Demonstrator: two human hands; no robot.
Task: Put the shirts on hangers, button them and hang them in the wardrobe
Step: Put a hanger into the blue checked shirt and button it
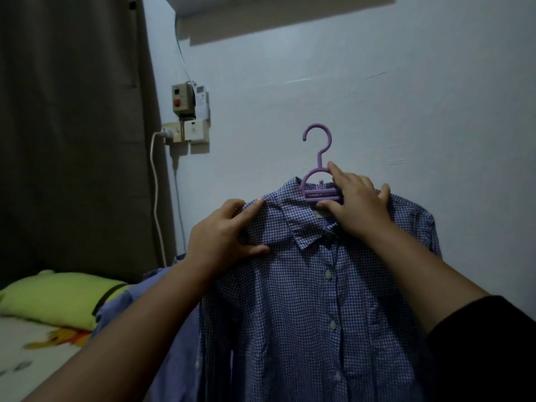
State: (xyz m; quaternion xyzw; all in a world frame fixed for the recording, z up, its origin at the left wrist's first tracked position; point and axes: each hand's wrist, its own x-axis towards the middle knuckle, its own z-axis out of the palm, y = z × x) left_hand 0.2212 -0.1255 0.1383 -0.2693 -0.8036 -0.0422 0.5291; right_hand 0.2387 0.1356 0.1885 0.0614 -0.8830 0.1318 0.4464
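Shirt (313,300) before wall (406,97), beside pillow (55,297)

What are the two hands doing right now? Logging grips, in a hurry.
Left hand: pinching the checked shirt at its shoulder.
Right hand: gripping the purple hanger at the shirt's neck.

The shirt (313,300) was thin woven cloth in a fine blue-and-white check, matt and slightly crumpled, with smooth pale buttons (328,274) that looked like plastic. The hanger (316,169) was smooth lilac plastic with a faint sheen. The curtain (72,126) was heavy, dull fabric, the wall (377,97) matt paint, and the green pillow (58,297) soft cloth.
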